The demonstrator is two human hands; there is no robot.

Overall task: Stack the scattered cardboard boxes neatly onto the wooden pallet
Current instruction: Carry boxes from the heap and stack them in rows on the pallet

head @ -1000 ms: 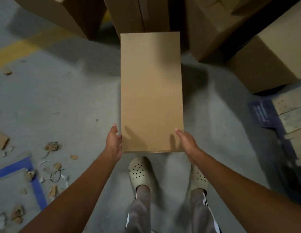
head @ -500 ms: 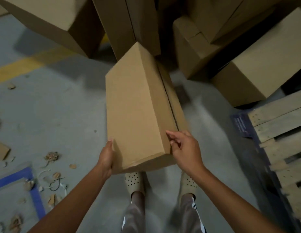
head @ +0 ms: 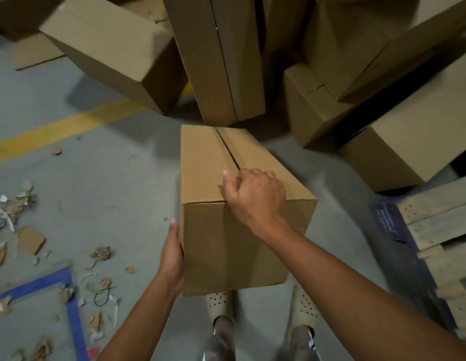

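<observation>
Right grip: the right hand (head: 255, 196) is resting on top of the cardboard box (head: 234, 246), fingers curling down at the flap seam (fingertips hidden), thumb lying out flat on the top face.
Left grip: the left hand (head: 173, 254) is pressing flat against the box's left side, fingers lying straight along the edge.
Box: it is sitting between both hands in front of the person, its near lower edge covering the toes of the pale shoes (head: 219, 303); whether it is touching the floor cannot be told.
Pallet: the wooden pallet (head: 440, 222) is lying to the right, apart from the box.
Beyond: other boxes (head: 221, 61) are leaning together behind the held one.
Floor: a yellow line (head: 65, 126), blue tape (head: 73, 316) and cardboard scraps (head: 31, 239) are lying to the left.
</observation>
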